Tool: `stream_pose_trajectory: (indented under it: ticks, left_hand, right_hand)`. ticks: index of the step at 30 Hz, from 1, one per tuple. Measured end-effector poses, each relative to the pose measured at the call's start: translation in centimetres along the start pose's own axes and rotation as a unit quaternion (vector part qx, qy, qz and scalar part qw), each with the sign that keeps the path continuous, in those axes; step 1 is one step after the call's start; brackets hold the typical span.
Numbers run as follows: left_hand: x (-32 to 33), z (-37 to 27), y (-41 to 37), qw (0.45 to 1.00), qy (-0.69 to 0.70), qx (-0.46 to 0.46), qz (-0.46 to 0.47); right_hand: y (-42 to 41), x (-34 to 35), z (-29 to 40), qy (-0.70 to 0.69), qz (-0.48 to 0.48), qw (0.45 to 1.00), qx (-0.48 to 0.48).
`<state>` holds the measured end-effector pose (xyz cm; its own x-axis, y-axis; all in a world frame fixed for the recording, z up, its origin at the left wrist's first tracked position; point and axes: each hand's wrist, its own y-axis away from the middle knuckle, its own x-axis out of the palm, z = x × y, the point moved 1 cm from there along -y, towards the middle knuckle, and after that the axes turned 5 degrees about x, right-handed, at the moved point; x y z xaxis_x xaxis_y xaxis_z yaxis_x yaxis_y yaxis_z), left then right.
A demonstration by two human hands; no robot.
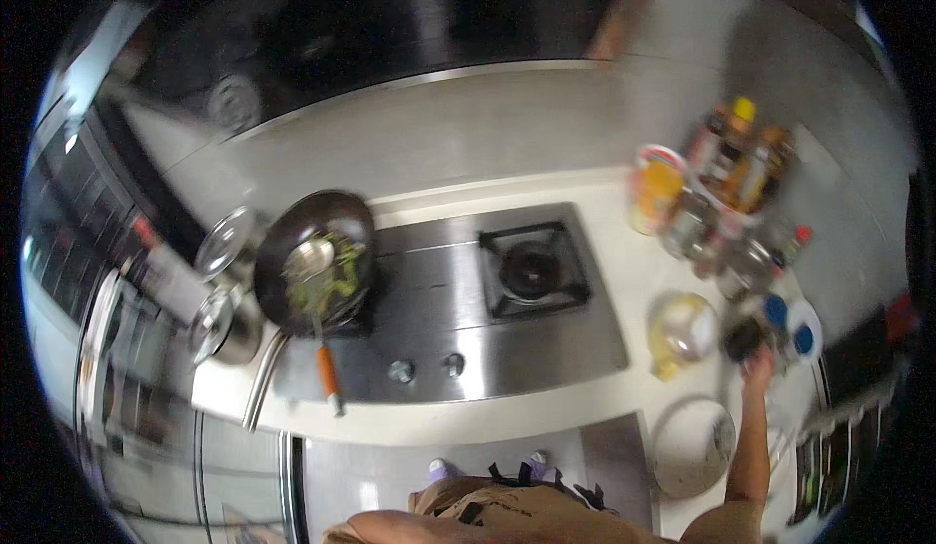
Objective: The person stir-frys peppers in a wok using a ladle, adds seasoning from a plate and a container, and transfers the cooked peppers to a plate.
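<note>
My right arm stretches to the right end of the counter, where my right hand (759,370) is at a dark-topped container (744,339). Blur hides whether the fingers are closed around it. Beside that hand stand jars with blue lids (776,310). My left hand is out of view; only part of the bent left arm shows at the bottom. On the left burner sits a dark wok (272,270) with green vegetables (344,273) in it. A metal ladle (310,259) with an orange handle (327,372) rests in the wok, its handle over the front rim.
The steel gas hob (431,325) has a bare right burner (534,270). Pots with glass lids (227,240) stand left of the wok. Bottles (738,156), a yellow tub (657,193), a yellow bag with a bowl shape (684,332) and a round white board (693,449) occupy the right counter.
</note>
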<state>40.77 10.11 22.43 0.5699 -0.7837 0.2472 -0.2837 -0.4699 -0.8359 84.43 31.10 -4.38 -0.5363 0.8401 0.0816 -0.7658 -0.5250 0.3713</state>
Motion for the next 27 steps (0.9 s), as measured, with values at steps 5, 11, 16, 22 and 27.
stream_pose_trajectory:
  ticks: [5,11,16,22,27]
  left_hand:
    - [-0.4,-2.9,2.3,0.993,-0.07,0.0,-0.093]
    - [-4.7,-15.4,16.2,0.75,-0.492,0.015,-0.443]
    - [-11.3,-26.1,25.0,0.436,-0.653,-0.157,-0.599]
    - [-19.9,-25.4,34.7,0.733,-0.164,-0.338,-0.567]
    - [-21.4,-23.0,34.8,0.786,0.281,-0.231,-0.5]
  right_hand:
    - [0.8,-2.3,-2.0,-0.014,0.078,0.996,-0.046]
    - [1.3,-3.1,1.2,0.388,0.032,0.8,-0.457]
    - [28.8,8.0,-4.0,0.229,0.46,0.734,-0.443]
    - [56.9,17.5,-18.5,0.12,0.732,0.654,-0.151]
    - [61.7,22.6,-16.8,-0.058,0.547,0.835,-0.003]
